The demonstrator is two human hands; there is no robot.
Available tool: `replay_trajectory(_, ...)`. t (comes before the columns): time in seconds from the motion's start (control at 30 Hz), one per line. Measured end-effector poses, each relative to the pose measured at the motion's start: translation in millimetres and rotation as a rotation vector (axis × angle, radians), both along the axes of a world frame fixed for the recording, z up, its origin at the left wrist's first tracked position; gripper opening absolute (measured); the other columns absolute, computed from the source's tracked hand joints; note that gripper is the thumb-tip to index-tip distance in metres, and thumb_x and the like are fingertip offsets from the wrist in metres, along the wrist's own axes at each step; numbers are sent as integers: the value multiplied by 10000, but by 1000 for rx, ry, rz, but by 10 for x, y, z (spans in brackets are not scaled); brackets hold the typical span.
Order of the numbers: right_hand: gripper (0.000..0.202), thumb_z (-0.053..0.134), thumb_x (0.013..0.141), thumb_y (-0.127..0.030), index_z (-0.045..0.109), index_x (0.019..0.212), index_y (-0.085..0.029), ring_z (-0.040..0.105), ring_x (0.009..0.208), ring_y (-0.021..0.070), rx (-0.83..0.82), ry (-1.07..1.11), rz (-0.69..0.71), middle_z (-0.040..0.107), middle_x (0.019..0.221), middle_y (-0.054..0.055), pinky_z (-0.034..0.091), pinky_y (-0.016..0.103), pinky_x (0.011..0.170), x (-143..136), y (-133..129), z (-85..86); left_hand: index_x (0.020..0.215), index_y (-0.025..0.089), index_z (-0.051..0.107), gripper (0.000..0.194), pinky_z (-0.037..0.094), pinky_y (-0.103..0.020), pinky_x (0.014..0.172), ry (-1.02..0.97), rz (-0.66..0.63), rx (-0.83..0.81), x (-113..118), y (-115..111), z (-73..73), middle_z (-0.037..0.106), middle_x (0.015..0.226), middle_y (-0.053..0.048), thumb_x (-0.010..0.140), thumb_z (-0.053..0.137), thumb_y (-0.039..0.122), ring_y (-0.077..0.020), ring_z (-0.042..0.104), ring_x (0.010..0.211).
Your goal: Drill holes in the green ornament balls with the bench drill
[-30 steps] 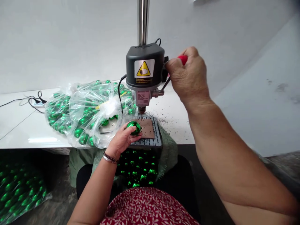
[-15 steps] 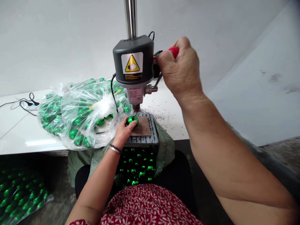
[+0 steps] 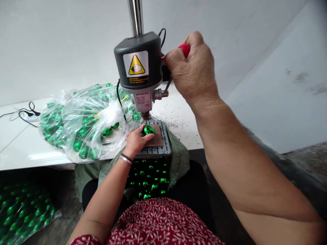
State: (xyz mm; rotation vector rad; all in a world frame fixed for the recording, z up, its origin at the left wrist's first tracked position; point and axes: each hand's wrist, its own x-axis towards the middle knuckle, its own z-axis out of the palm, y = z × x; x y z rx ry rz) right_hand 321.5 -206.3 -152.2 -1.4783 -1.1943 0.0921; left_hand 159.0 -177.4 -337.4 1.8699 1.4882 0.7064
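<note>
My left hand point(image 3: 138, 139) pinches a shiny green ball point(image 3: 148, 130) between thumb and fingers. The ball rests on a brown board point(image 3: 156, 139) over the grey base point(image 3: 165, 148) of a bench drill point(image 3: 139, 61). Right above the ball is the drill's chuck point(image 3: 145, 115), its thin bit pointing down at the ball's top; whether the tip touches cannot be made out. My right hand point(image 3: 192, 69) is closed round the red-knobbed feed lever point(image 3: 184, 50) on the drill's right side. Most of the lever is hidden behind that hand.
On the white table point(image 3: 17, 153), a clear plastic bag point(image 3: 74, 126) of green balls lies left of the drill. More green balls point(image 3: 150, 177) sit below the base, and another bag point(image 3: 28, 207) stands at lower left. Dark shavings lie right of the base. A power strip point(image 3: 32, 117) is at far left.
My left hand has shifted the green ball slightly right on the board, to beneath the bit. My right hand stays on the lever. The whole view has moved a little.
</note>
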Motion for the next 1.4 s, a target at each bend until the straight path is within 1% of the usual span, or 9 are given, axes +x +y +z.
replay_trajectory(0.07,323,525,895,-196,267,700,-195,262,628,57,-4,-3,-4,313,640,-74,249,232,668,-4,0,-1,1227,229,689,557,470,-370,959,15,-11,-20,0,10,29,759,1073,-70,725,742,465,-282,655,1068)
replay_trajectory(0.17,323,522,899,-202,268,700,-195,269,636,59,-9,-11,-11,317,640,-74,245,233,675,-10,1,1,1189,207,709,483,479,-343,956,-74,-60,-98,-42,55,33,762,1073,-43,789,662,474,-255,666,1040)
replay_trajectory(0.33,344,518,904,-194,249,690,-201,239,632,55,-6,-16,-16,291,636,-74,246,225,673,-19,5,4,1178,172,718,531,491,-307,956,-237,11,-130,-117,132,-101,754,1111,-45,764,665,501,-237,657,1064)
replay_trajectory(0.5,357,530,900,-198,246,684,-204,240,636,50,25,-20,-1,290,645,-72,258,217,673,-22,6,-9,1142,172,727,518,509,-310,902,-294,-13,-137,-108,153,-171,762,1052,-43,744,683,500,-232,666,1003)
replay_trajectory(0.67,351,522,905,-193,247,687,-205,245,645,50,9,-28,0,313,659,-71,266,211,682,-17,-10,-2,1065,183,747,432,502,-282,886,-246,-23,-61,-76,133,-128,762,994,-30,732,711,456,-210,652,977)
replay_trajectory(0.97,358,530,901,-194,243,686,-204,241,649,50,5,-28,-6,301,653,-72,263,206,684,-24,-16,12,1139,155,704,435,493,-309,873,-133,32,15,15,55,-83,744,982,-56,785,668,404,-210,656,920)
replay_trajectory(1.1,359,528,903,-196,241,688,-202,240,659,48,22,-14,8,312,670,-69,269,200,690,-19,-23,-5,1170,182,690,443,491,-333,901,-3,-24,79,43,7,-41,750,1002,-63,773,698,380,-229,659,942)
replay_trajectory(1.2,356,520,902,-191,236,689,-206,243,657,48,34,-18,18,309,670,-67,271,201,683,-5,-30,-13,1234,192,663,503,470,-358,960,121,-82,146,37,-22,-22,739,1105,-89,767,717,370,-253,655,1015)
replay_trajectory(1.4,320,543,875,-200,264,720,-205,273,658,58,53,-38,18,323,664,-65,275,220,683,8,-54,-60,1292,195,633,554,490,-355,923,112,-96,80,8,-26,-75,740,1117,-91,787,700,411,-257,670,1009)
